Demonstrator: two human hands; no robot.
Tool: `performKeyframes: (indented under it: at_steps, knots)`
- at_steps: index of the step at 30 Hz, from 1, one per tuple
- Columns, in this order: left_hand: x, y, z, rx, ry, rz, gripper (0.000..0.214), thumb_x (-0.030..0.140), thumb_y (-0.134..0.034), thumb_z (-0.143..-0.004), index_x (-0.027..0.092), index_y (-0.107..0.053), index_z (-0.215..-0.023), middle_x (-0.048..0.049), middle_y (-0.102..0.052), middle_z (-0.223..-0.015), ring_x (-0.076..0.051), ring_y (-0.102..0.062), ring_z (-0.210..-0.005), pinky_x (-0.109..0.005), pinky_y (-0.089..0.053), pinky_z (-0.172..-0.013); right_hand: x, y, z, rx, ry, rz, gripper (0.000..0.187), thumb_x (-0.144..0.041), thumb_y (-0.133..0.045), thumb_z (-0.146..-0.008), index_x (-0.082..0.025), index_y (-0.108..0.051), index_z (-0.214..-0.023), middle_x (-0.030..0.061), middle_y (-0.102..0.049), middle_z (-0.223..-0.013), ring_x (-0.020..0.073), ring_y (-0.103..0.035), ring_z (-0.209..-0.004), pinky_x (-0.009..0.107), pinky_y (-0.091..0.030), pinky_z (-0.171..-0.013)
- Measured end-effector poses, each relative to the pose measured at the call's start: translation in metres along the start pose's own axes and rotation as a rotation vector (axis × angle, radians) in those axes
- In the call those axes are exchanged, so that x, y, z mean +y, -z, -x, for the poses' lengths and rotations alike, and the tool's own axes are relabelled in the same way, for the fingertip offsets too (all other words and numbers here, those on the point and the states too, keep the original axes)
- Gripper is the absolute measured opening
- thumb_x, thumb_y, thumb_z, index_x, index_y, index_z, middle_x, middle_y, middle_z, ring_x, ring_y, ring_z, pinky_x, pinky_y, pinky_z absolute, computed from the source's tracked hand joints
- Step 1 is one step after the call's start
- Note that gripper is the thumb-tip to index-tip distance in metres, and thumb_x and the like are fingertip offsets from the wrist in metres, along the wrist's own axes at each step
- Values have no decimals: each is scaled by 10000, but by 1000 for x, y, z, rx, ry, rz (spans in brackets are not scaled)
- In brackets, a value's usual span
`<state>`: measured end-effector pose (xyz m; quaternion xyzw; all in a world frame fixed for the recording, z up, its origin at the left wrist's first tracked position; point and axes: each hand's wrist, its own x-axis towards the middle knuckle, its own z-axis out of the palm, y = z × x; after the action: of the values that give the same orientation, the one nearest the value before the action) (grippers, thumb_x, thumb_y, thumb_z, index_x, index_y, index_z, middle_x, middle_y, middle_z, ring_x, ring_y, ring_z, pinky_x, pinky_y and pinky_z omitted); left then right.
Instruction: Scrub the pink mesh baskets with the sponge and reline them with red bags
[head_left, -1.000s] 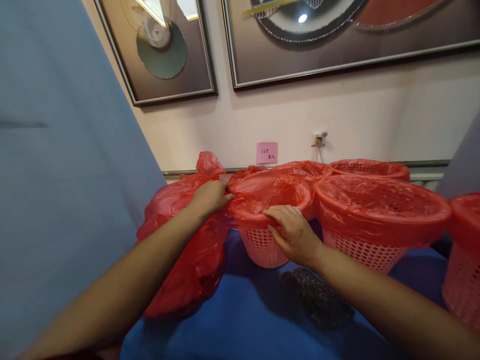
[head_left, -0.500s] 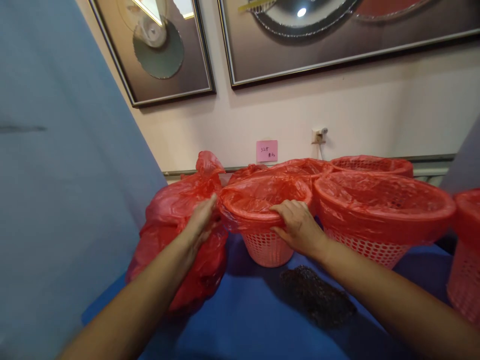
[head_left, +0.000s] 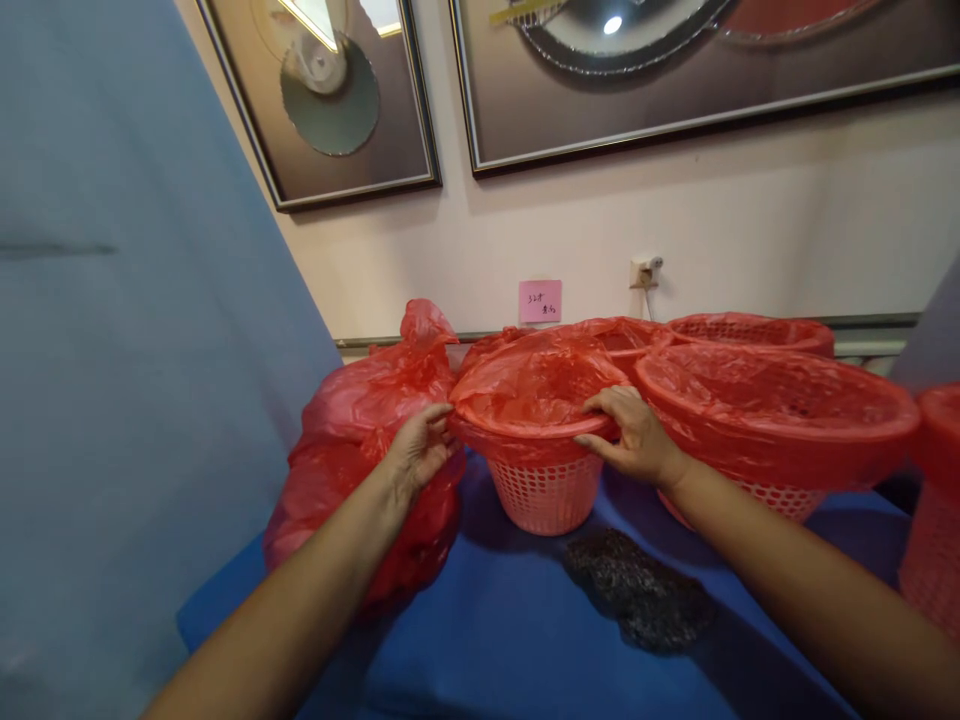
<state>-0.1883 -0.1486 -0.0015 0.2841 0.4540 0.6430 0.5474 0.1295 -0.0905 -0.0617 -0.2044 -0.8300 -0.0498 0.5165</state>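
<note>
Toward the counter's [head_left: 480,640] back edge, right fingers [head_left: 609,401] clasp liner [head_left: 517,385] and basket [head_left: 546,500], left fingers [head_left: 433,412] I can't tell; smooth evenly.

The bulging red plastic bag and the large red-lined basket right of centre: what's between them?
In the head view, a smaller pink perforated plastic basket, lined with red plastic film, stands between them; the left hand and right hand are at its rim.

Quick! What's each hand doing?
Left hand: half-curled at the pink perforated plastic basket; grip unclear.
Right hand: closed on the basket's rim, over red plastic film.
</note>
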Motion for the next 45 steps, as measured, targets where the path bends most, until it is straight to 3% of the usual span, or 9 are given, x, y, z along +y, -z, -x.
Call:
performKeyframes:
  at_steps: [4, 9, 14, 17, 20, 24, 29, 38, 45]
  knots:
    - [1, -6, 3, -61, 18, 8, 148, 271, -670, -924, 134, -711, -884, -58, -751, -737, -177, -703, -592, -298, -599, -613, 10, 2, 5, 72, 10, -58, 310, -517, -618, -970, -210, -602, -1013, 42, -650, -895, 231, -591, -826, 396, -437, -801]
    - [-10, -17, 8, -68, -45, -27, 90, 71, -666, -865, 102, -749, -886, -77, -779, -762, -161, -714, -625, -248, -589, -657, 16, 4, 5, 130, 6, -45, 302, -519, -557, -991, -220, -598, -989, 38, -640, -860, 237, -594, -803, 397, -460, -770]
    - [-24, -24, 28, -52, -92, -13, 88, 62, -687, -859, 101, -757, -896, -87, -790, -830, -153, -729, -705, -241, -604, -709, -27, 4, -3, 330, 62, 263, 273, -202, -586, -967, -200, -567, -1239, 125, -665, -1157, 294, -626, -1091, 477, -459, -952]
    - [-33, -30, 39, -84, -71, -31, 63, 89, -773, -817, 117, -734, -858, -74, -777, -836, -145, -721, -712, -246, -605, -714, -63, -7, -11, 167, 169, 189, 331, -135, -578, -965, -190, -558, -1291, 113, -685, -1199, 268, -633, -1115, 437, -466, -965]
    - [-36, -33, 45, -87, -34, -86, 111, 108, -819, -784, 126, -711, -802, -56, -751, -770, -133, -697, -646, -245, -594, -676, -79, -24, -20, 31, 87, 153, 272, -175, -535, -1003, -165, -585, -1270, 125, -700, -1197, 276, -630, -1098, 426, -464, -934]
    - [-27, -30, 46, 9, -84, -41, 83, 80, -737, -810, 129, -693, -760, -65, -747, -748, -152, -711, -656, -260, -601, -674, -68, -37, -27, -55, -55, 153, 187, -206, -493, -1027, -186, -657, -1114, 103, -706, -1031, 258, -612, -951, 407, -434, -857]
    - [-18, -29, 43, 186, -1, 190, 230, 24, -538, -895, 155, -633, -731, -40, -699, -663, -129, -671, -589, -258, -611, -653, -53, -36, -22, -108, -48, 222, 164, -254, -598, -985, -169, -659, -1112, 103, -678, -981, 277, -571, -915, 404, -407, -829]
    - [-19, -37, 36, 132, -85, 204, 145, 68, -603, -959, 117, -711, -875, -36, -748, -750, -114, -672, -595, -216, -579, -579, -40, -25, -18, -116, -8, 212, 50, -225, -615, -979, -201, -658, -969, 57, -641, -878, 243, -559, -841, 360, -375, -754]
    - [-51, -19, 33, 101, -61, 173, 111, 66, -673, -893, 149, -673, -819, -5, -696, -688, -91, -618, -523, -207, -547, -547, -5, 10, -13, -143, 26, 115, 115, -141, -570, -948, -219, -650, -978, 41, -651, -937, 218, -591, -884, 376, -405, -798]
